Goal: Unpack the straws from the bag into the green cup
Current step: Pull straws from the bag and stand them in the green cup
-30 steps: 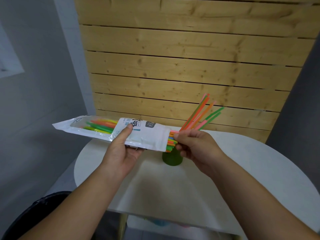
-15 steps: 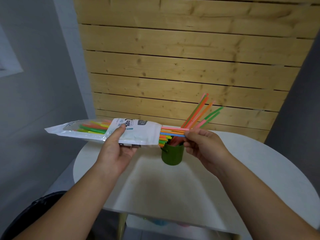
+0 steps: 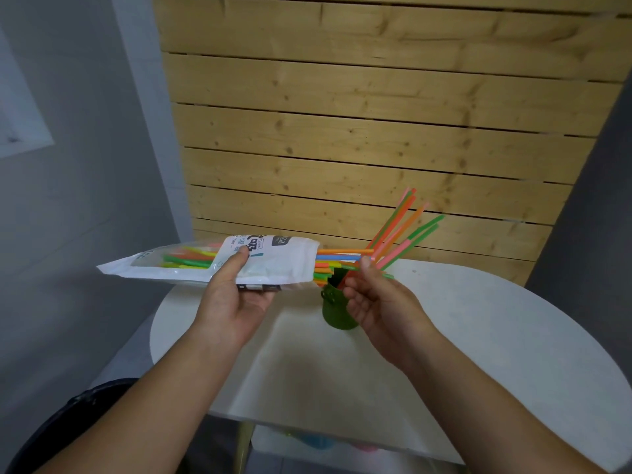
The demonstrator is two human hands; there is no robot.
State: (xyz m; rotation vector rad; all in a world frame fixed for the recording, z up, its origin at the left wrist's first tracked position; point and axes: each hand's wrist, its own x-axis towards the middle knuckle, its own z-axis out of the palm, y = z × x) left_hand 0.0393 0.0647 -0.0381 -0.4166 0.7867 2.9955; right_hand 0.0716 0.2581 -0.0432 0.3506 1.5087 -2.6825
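Observation:
My left hand [image 3: 232, 302] grips a white plastic straw bag [image 3: 280, 254] and holds it level above the table, mouth to the right. Several coloured straws [image 3: 342, 252] poke out of the mouth, orange and blue ones furthest. My right hand [image 3: 383, 302] is palm-up at their tips, thumb on top and fingers curled beneath, pinching a few straw ends. Just below stands the small green cup [image 3: 333, 313], partly hidden by that hand. Several orange, pink and green straws [image 3: 400, 227] lean out of it up and to the right.
The cup stands on a round white table [image 3: 478, 336] set against a wooden slat wall [image 3: 342, 131]. A grey wall [image 3: 85, 200] is at the left and a dark object [image 3: 68, 425] lies at the lower left.
The bag has shifted left and tilted level. More straw length has slid out of its mouth. My right hand has turned palm-up and moved right, uncovering the cup.

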